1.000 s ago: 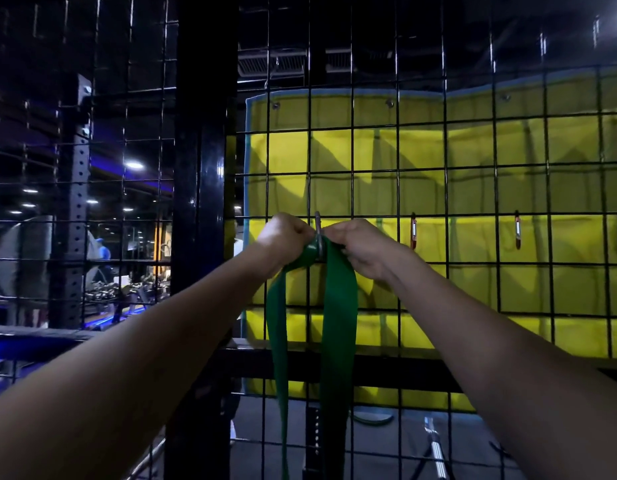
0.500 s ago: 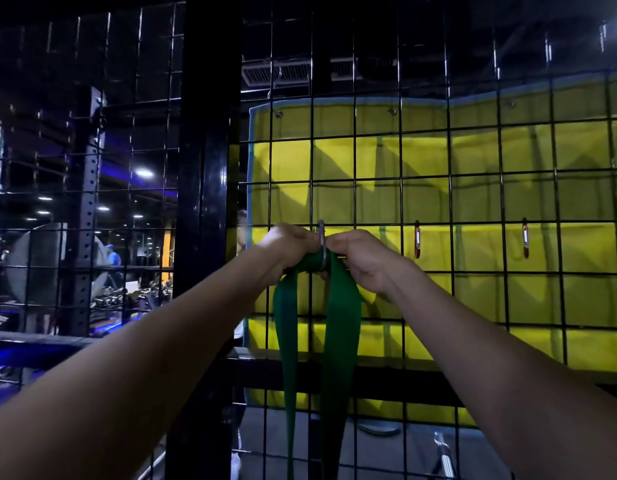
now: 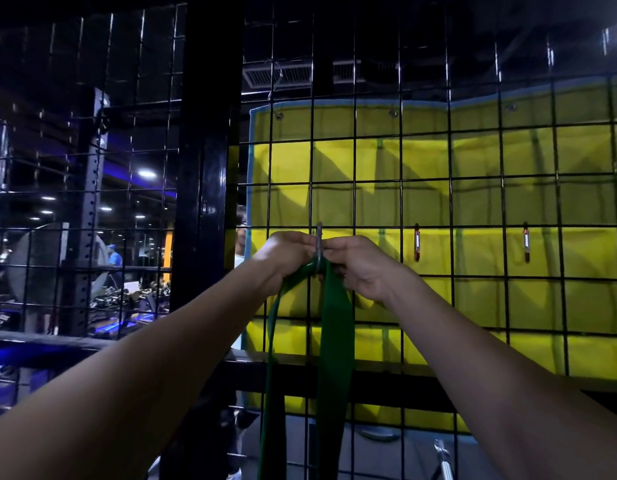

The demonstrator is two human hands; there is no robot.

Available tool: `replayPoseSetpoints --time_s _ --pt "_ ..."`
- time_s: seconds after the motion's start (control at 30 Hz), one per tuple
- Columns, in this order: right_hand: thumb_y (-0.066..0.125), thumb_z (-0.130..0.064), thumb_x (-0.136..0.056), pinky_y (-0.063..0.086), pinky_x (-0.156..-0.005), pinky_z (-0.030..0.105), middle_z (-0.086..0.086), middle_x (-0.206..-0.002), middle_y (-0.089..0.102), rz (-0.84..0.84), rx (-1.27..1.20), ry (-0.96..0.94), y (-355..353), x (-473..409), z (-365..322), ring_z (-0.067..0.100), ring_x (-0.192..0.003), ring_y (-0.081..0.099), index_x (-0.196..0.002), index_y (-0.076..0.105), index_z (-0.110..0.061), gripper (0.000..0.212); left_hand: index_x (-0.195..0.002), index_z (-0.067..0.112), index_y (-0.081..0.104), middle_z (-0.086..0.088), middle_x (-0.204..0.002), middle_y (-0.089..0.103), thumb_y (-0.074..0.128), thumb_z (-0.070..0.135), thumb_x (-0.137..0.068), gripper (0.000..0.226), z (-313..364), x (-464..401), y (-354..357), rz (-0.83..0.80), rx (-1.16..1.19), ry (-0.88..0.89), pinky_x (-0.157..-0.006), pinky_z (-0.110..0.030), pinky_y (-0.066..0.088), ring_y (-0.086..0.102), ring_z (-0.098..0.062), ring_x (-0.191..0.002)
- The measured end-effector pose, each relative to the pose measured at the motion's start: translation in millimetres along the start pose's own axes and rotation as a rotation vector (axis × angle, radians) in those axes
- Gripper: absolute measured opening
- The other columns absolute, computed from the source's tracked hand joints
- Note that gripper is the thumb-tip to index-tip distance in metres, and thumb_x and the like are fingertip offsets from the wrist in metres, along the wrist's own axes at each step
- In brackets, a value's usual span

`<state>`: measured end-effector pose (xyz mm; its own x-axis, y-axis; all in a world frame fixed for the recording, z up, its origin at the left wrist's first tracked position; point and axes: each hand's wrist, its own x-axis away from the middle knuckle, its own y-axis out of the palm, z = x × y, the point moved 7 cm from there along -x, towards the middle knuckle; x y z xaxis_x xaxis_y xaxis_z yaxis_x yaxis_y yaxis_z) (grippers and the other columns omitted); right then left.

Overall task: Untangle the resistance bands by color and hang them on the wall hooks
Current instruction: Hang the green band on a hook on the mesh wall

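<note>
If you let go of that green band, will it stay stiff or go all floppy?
Probably floppy: the green band hangs limp and folds where both hands bunch it at the hook. It likely weighs little, since it drapes straight down without pulling tight. It looks smooth, so it might slip through loose fingers.

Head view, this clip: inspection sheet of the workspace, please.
Surface: black wire grid, yellow mat behind it.
Job's things: green band draped through grey clip, both ends hanging; two red clips bare.
Clutter: nothing seen.
Hands: left hand and right hand pinch the band at the grey clip.
Cables: nothing seen.
Surroundings: dark gym, rack, dumbbells, a distant person.
</note>
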<state>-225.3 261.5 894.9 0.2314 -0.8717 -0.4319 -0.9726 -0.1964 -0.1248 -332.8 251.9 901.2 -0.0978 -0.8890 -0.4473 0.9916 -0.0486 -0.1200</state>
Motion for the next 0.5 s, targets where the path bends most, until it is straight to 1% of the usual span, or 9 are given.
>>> replayPoseSetpoints --time_s 0.03,0.1,0.2,0.23,0.3,0.37,0.43,0.47,0.5 --pt "0.045 0.001 -0.094 0.046 -0.084 0.039 0.009 -0.081 0.064 0.001 0.013 -0.001 -0.1 -0.6 0.0 0.023 -0.08 0.057 -0.088 0.065 -0.01 0.024 -0.08 0.01 0.059 -0.007 -0.071 0.061 0.045 -0.006 -0.091 0.024 -0.5 -0.2 0.2 0.0 0.005 0.004 -0.048 -0.017 0.051 0.06 -0.012 -0.055" --pt "0.045 0.001 -0.093 0.047 -0.082 0.038 0.009 -0.081 0.064 0.004 0.046 0.0 0.1 -1.1 -0.7 0.023 -0.08 0.058 -0.09 0.065 -0.01 0.023 -0.078 0.011 0.058 -0.005 -0.069 0.059 0.043 -0.007 -0.09 0.026 0.6 -0.7 -0.1 0.015 -0.019 0.021 -0.046 -0.014 0.049 0.058 -0.008 -0.049" --pt "0.044 0.001 -0.094 0.048 -0.071 0.032 0.008 -0.08 0.063 0.006 0.125 0.002 1.1 0.5 -4.0 0.02 -0.075 0.058 -0.092 0.065 -0.007 0.022 -0.076 0.012 0.057 -0.004 -0.069 0.056 0.043 -0.008 -0.089 0.027 5.1 -1.3 0.0 0.053 -0.145 0.056 -0.042 -0.011 0.045 0.053 -0.01 -0.057" --pt "0.043 0.0 -0.094 0.046 -0.07 0.031 0.008 -0.079 0.062 0.001 0.16 0.006 1.4 0.6 -5.6 0.019 -0.074 0.058 -0.092 0.065 -0.008 0.023 -0.076 0.012 0.057 -0.004 -0.07 0.056 0.043 -0.008 -0.089 0.028 6.4 -1.4 -0.1 0.065 -0.179 0.068 -0.043 -0.011 0.045 0.052 -0.01 -0.059" --pt "0.043 -0.002 -0.095 0.043 -0.072 0.032 0.008 -0.082 0.062 -0.017 0.252 0.024 1.8 0.5 -9.3 0.019 -0.078 0.057 -0.092 0.064 -0.01 0.023 -0.075 0.014 0.057 -0.003 -0.072 0.056 0.043 -0.007 -0.088 0.028 8.0 -2.0 0.2 0.076 -0.234 0.082 -0.049 -0.013 0.045 0.051 -0.01 -0.061" --pt "0.045 -0.007 -0.095 0.041 -0.07 0.031 0.011 -0.086 0.061 -0.032 0.387 0.04 2.4 1.3 -14.4 0.022 -0.082 0.055 -0.098 0.064 -0.007 0.019 -0.074 0.014 0.056 -0.002 -0.071 0.055 0.044 -0.006 -0.088 0.028 9.0 -2.6 1.2 0.069 -0.265 0.091 -0.048 -0.012 0.043 0.05 -0.01 -0.062" --pt "0.048 -0.01 -0.095 0.034 -0.057 0.026 0.014 -0.083 0.053 -0.027 0.554 0.034 3.4 2.6 -19.3 0.023 -0.073 0.048 -0.102 0.063 -0.002 0.019 -0.072 0.014 0.056 -0.002 -0.069 0.054 0.045 -0.006 -0.088 0.028 8.9 -3.7 1.5 0.068 -0.262 0.101 -0.046 -0.01 0.042 0.048 -0.01 -0.061" --pt "0.047 -0.011 -0.095 0.029 -0.053 0.024 0.013 -0.077 0.049 -0.02 0.617 0.017 4.1 3.4 -21.4 0.02 -0.065 0.043 -0.098 0.063 -0.002 0.018 -0.072 0.014 0.056 -0.002 -0.069 0.054 0.046 -0.006 -0.088 0.028 8.6 -4.5 1.4 0.072 -0.255 0.108 -0.048 -0.012 0.043 0.048 -0.01 -0.062" --pt "0.047 -0.011 -0.095 0.026 -0.05 0.024 0.01 -0.069 0.044 -0.009 0.659 -0.005 4.6 4.1 -22.9 0.017 -0.058 0.038 -0.088 0.062 -0.004 0.018 -0.071 0.014 0.057 -0.002 -0.069 0.055 0.046 -0.007 -0.088 0.029 8.3 -5.1 1.4 0.076 -0.248 0.118 -0.051 -0.014 0.042 0.049 -0.011 -0.063"
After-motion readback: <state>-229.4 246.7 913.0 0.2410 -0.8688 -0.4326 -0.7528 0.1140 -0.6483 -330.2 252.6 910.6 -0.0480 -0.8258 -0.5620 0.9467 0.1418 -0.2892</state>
